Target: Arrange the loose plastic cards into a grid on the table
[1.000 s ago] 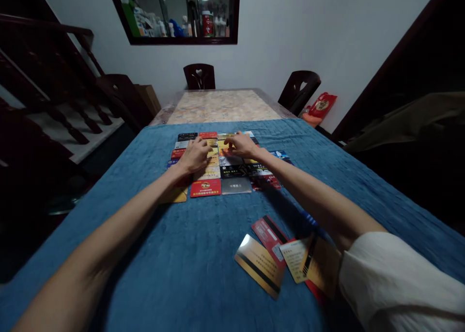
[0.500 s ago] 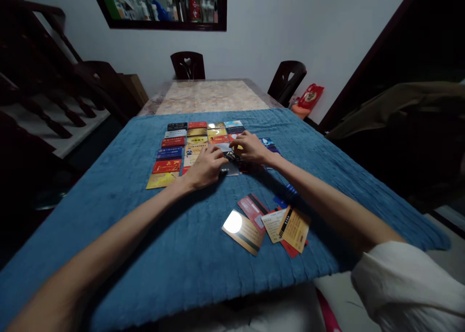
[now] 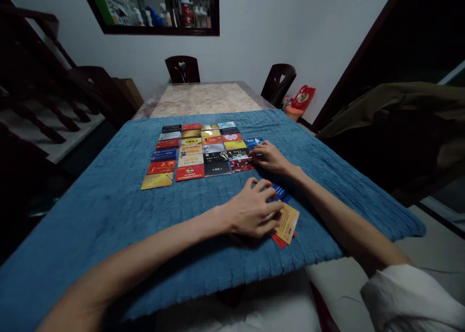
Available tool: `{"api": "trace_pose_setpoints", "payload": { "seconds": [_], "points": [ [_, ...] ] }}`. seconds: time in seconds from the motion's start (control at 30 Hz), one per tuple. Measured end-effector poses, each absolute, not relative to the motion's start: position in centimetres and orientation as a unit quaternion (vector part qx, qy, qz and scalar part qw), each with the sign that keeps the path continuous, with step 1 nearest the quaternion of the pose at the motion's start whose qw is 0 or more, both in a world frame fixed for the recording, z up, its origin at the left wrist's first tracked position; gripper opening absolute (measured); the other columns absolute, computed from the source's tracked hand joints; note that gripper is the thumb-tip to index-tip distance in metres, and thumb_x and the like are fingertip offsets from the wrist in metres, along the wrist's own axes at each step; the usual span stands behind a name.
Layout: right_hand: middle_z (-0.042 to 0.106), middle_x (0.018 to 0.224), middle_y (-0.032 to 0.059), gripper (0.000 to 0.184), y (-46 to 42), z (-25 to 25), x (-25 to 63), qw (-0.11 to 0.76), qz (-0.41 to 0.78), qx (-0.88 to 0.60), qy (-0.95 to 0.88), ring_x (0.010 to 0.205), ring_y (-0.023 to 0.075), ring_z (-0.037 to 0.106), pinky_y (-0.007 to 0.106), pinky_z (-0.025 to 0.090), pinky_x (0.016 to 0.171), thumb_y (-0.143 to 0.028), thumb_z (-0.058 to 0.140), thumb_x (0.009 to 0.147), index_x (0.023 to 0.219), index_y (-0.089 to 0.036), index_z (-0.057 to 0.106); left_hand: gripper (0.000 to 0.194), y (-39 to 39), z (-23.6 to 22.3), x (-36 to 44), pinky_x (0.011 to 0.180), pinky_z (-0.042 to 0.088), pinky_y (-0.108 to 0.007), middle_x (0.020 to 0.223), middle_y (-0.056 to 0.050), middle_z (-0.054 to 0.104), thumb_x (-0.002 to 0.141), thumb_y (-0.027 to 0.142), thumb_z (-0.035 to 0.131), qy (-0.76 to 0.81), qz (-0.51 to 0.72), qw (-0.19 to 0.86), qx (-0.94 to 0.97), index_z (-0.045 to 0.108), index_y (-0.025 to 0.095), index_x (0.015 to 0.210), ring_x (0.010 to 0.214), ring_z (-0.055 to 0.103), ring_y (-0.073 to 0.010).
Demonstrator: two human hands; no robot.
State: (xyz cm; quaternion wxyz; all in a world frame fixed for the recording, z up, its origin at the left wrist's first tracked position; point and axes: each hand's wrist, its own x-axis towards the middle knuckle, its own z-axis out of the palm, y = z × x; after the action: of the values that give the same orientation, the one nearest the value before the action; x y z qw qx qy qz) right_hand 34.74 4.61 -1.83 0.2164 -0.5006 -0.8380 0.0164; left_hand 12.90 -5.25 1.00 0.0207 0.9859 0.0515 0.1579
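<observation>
My left hand (image 3: 255,208) is over the loose pile at the near right, its fingers spread and bent, hiding several cards. Beside its fingertips lies a tan card (image 3: 289,222), with a red card (image 3: 279,241) peeking out beneath and a blue card (image 3: 281,193) just beyond. Farther away, my right hand (image 3: 269,157) rests low with fingers loosely stretched, fingertips by the right edge of a red patterned card (image 3: 241,165). A blue card (image 3: 253,141) shows just behind that hand. Colourful plastic cards, such as a red one (image 3: 189,172) and a dark grey one (image 3: 217,169), lie in neat columns.
A blue cloth (image 3: 109,215) covers the near part of the table. Past it is the patterned tabletop (image 3: 207,98). Dark chairs (image 3: 182,69) stand around the far end, and a red bag (image 3: 303,97) is by the wall.
My left hand has left the columns and come right and nearer, over the loose pile. My right hand has shifted right, uncovering the black and red cards. The view has tilted slightly.
</observation>
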Motion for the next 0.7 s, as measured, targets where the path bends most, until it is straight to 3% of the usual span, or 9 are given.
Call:
{"api": "trace_pose_setpoints", "payload": {
  "seconds": [0.17,0.37,0.7],
  "points": [
    [0.075,0.102,0.0107,0.027,4.5,-2.6,35.4,0.237,0.028,-0.502,-0.831,0.094,0.0236,0.060,0.037,0.039,0.092,-0.031,0.055,0.094,0.102,-0.017,0.077,0.049,-7.2,0.4,14.3,0.090,0.040,-0.053,0.106,-0.016,0.063,0.085,0.062,0.064,0.025,0.117,0.039,0.992,0.068,0.021,0.111,0.107,0.052,-0.0338],
    [0.075,0.105,0.0105,0.024,4.4,-2.8,35.4,0.238,0.027,-0.508,-0.828,0.096,0.0239,0.059,0.037,0.040,0.091,-0.029,0.056,0.094,0.103,-0.019,0.077,0.033,-6.9,0.3,14.0,0.092,0.040,-0.055,0.111,-0.015,0.062,0.091,0.049,0.059,0.064,0.108,0.036,0.991,0.069,0.026,0.112,0.110,0.051,-0.0333],
    [0.075,0.099,0.0105,0.022,3.3,-2.2,34.8,0.275,0.014,-0.464,-0.842,0.093,0.0240,0.060,0.040,0.041,0.092,-0.023,0.057,0.093,0.102,-0.018,0.076,0.028,-4.0,0.5,11.4,0.093,0.039,-0.053,0.118,-0.013,0.060,0.094,0.040,0.056,0.168,0.093,0.063,0.979,0.070,0.026,0.115,0.113,0.048,-0.0318]
  ]
}}
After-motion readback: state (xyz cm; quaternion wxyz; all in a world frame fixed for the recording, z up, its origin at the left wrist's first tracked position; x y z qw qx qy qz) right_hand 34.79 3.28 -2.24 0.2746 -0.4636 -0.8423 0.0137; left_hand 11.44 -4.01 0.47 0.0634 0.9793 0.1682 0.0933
